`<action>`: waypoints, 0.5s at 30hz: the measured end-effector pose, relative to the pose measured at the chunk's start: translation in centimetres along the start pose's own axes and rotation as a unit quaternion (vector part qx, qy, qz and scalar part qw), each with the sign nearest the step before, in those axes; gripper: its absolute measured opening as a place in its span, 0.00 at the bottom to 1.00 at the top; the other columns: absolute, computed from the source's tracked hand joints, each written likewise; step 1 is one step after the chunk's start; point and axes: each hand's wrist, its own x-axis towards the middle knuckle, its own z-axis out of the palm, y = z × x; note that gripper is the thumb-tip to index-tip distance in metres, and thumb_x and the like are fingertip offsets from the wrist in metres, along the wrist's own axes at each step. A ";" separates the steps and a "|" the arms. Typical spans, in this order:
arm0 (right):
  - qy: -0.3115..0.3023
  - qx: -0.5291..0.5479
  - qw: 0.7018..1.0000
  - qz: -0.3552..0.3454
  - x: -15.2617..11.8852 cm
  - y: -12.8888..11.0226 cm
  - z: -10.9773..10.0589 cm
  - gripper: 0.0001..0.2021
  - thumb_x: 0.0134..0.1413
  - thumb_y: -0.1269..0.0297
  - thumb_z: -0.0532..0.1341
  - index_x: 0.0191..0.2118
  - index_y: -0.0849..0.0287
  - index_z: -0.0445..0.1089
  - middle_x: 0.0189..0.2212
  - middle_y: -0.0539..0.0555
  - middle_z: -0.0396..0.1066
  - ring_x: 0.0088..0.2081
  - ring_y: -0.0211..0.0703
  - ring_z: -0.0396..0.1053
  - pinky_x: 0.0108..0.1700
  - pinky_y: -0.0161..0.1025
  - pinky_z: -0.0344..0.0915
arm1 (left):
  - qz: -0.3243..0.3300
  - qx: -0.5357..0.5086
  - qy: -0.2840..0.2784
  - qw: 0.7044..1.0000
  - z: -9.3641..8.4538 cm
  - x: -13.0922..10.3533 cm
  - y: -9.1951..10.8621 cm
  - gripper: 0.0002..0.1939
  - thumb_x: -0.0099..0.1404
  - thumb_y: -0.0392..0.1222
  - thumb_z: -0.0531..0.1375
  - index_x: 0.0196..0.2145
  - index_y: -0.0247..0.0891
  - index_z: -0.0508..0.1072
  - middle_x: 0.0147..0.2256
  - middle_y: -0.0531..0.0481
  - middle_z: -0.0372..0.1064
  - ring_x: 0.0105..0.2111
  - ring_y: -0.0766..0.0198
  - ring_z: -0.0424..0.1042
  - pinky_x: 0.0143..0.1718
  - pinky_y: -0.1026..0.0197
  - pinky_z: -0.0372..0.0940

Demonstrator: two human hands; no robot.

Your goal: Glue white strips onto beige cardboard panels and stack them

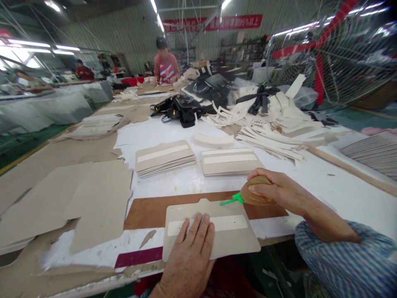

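My right hand (287,191) is wrapped round a rounded amber squeeze bottle (256,200), its slim green nozzle (237,198) at the far edge of a flat beige panel (235,242) with a white strip (231,222). My left hand (190,254) lies flat on that panel, left of my grip.

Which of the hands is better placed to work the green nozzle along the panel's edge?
Right, probably. The right hand grips the amber bottle, its green nozzle pointing over the beige panel near the top edge. The left hand lies spread on that panel, seemingly steadying it.
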 end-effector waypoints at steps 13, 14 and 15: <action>0.123 0.510 0.844 0.113 -1.3 5.1 1.3 0.20 0.46 0.50 0.74 0.44 0.54 0.79 0.39 0.55 0.81 0.33 0.47 0.75 0.26 0.39 0.69 | 0.064 0.054 0.136 0.987 5.4 -1.4 -2.0 0.22 0.72 0.44 0.58 0.61 0.35 0.73 0.63 0.42 0.71 0.76 0.46 0.41 0.76 0.43 0.34; 0.139 0.550 0.815 0.116 -1.5 5.9 0.8 0.19 0.47 0.51 0.73 0.43 0.53 0.79 0.40 0.55 0.82 0.33 0.46 0.75 0.28 0.39 0.71 | 0.055 0.060 0.156 0.984 6.1 -1.4 -2.0 0.20 0.73 0.40 0.57 0.60 0.36 0.73 0.63 0.44 0.72 0.76 0.47 0.42 0.77 0.43 0.36; 0.155 0.584 0.789 0.115 -1.7 6.8 0.3 0.18 0.49 0.51 0.72 0.44 0.53 0.79 0.41 0.55 0.82 0.35 0.46 0.76 0.31 0.40 0.74 | 0.045 0.065 0.170 0.982 6.7 -1.4 -2.0 0.20 0.72 0.36 0.57 0.59 0.38 0.73 0.62 0.45 0.73 0.75 0.49 0.44 0.77 0.43 0.37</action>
